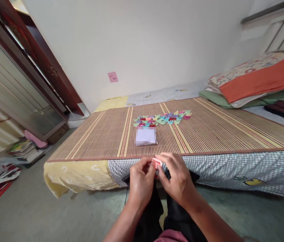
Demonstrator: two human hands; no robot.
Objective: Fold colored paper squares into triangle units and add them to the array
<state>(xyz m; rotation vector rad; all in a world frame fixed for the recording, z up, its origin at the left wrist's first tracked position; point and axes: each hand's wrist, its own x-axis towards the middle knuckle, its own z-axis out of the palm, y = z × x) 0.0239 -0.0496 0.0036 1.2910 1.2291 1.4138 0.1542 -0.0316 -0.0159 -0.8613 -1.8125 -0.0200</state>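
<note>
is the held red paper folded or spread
Folded: the red paper is small, with pale edges showing, between left hand and right hand.

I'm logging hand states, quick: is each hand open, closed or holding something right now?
Left hand: closed, pinching a small, folded, red-and-white paper piece.
Right hand: closed, thumb and fingers on the same piece's other side.

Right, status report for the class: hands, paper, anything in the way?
Left fingers and right fingers: holding folded pink paper. White stack and coloured paper pieces beyond, on the mat. No obstruction visible around the pink paper.
</note>
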